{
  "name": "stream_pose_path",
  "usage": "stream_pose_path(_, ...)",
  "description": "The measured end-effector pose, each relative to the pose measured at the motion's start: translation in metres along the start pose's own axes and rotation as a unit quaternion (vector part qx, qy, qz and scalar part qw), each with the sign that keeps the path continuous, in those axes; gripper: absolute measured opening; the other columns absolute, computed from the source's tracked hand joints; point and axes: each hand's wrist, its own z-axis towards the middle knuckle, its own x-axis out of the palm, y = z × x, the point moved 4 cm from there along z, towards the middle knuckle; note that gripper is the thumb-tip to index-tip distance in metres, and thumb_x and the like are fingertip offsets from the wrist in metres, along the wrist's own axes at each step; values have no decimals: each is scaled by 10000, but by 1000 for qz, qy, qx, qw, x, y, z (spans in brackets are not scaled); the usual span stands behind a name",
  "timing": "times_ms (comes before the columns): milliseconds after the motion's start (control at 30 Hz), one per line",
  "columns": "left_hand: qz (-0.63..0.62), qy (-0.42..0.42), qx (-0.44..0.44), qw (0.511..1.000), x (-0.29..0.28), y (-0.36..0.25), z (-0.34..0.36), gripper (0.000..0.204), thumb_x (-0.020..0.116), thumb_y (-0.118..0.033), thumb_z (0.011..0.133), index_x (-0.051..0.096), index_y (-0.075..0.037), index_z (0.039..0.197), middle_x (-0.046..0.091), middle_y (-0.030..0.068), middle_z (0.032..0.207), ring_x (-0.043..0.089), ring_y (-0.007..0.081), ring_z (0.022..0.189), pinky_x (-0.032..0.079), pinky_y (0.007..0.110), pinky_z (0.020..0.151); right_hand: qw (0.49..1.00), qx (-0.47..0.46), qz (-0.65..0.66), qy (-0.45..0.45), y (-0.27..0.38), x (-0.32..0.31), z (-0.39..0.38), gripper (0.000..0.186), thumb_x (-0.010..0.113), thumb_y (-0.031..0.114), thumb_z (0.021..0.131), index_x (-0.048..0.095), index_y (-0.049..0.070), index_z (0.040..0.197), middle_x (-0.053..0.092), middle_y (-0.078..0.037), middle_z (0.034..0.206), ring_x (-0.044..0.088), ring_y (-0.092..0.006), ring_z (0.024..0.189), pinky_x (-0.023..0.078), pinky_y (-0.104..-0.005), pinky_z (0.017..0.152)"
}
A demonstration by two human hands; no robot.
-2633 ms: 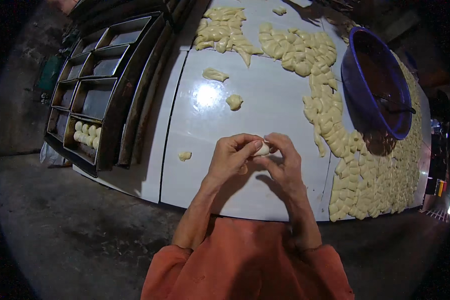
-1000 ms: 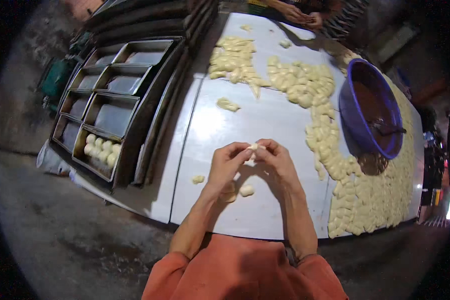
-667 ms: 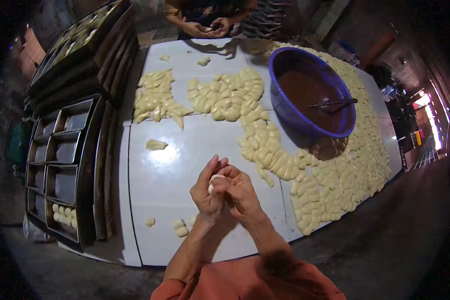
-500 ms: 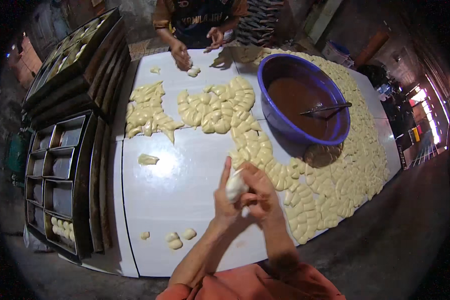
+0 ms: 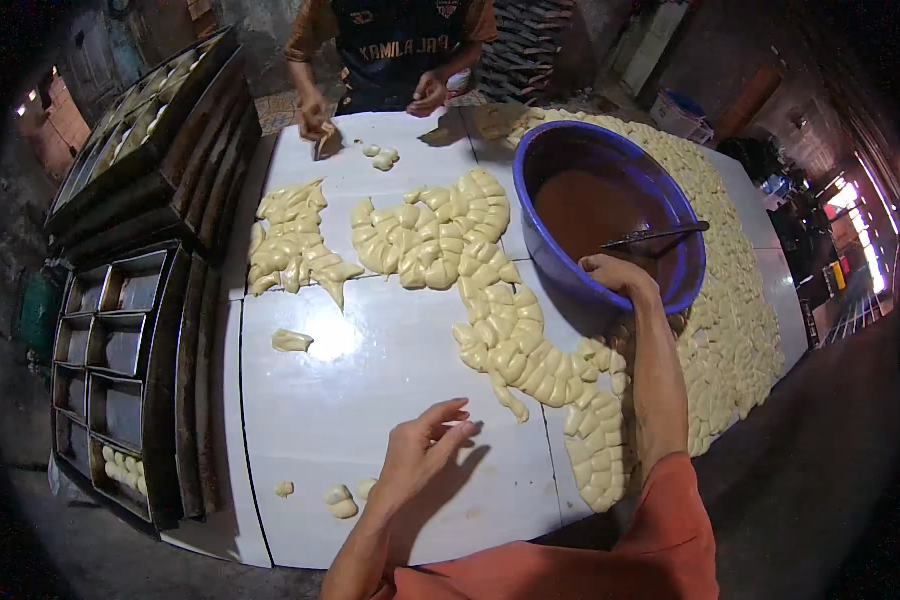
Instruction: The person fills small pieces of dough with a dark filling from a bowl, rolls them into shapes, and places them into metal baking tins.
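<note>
My left hand hovers over the white tabletop, fingers apart and holding nothing. Small pale dough balls lie beside my left wrist, partly behind it. My right hand is at the near rim of a blue-purple basin, its fingers bent against the rim; the fingertips are partly hidden. Brown liquid fills part of the basin, and a dark long-handled utensil leans across it. A winding band of pale dough pieces lies between my hands.
Stacked metal pans stand at the left, one compartment holding dough balls. More dough pieces cover the table's right side. Across the table, a person has their hands near small dough balls. A dough scrap lies mid-left.
My hands have parted from the white dough lump they held together. The right moved up to the basin; the left opened lower down. More balls lie before the other person, whose hands moved left.
</note>
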Motion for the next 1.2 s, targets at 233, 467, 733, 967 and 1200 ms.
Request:
stream_pose_path(233,-20,30,0,999,2,-1,1,385,644,-225,993,613,-32,1325,715,152,1153,687,210,1055,547,346,915,952,-73,277,-112,66,-12,-55,174,644,247,978,629,77,950,649,1,855,607,-80,750,488,-257,640)
stream_pose_path(467,-130,49,33,990,22,-7,26,440,593,-277,1025,567,1,1365,662,115,1274,634,207,1160,524,314,935,716,-160,664,-145,163,79,-106,127,624,175,998,578,72,1055,660,-44,924,669,-118,793,547,-250,663)
stream_pose_path(733,-411,-101,33,905,-37,30,-8,333,572,-326,1037,637,-50,1211,693,37,1055,652,136,933,536,298,818,685,-125,717,42,237,224,-126,220,628,176,976,557,42,1135,656,-61,1014,652,-142,893,548,-296,791)
stream_pose_path(967,-391,-296,43,871,-94,67,-53,244,690,-172,972,689,8,1136,713,50,938,652,78,778,543,204,720,878,-254,402,-58,287,275,-160,469,723,25,859,562,13,1301,513,-137,1360,574,-226,1216,505,-371,993)
stream_pose_path(1200,-212,-341,110,909,-111,59,-60,326,725,-145,929,666,29,1198,711,103,990,673,127,821,556,257,670,908,-306,217,-186,307,287,-161,193,691,23,897,713,22,1089,623,-138,1145,611,-218,1040,523,-357,881)
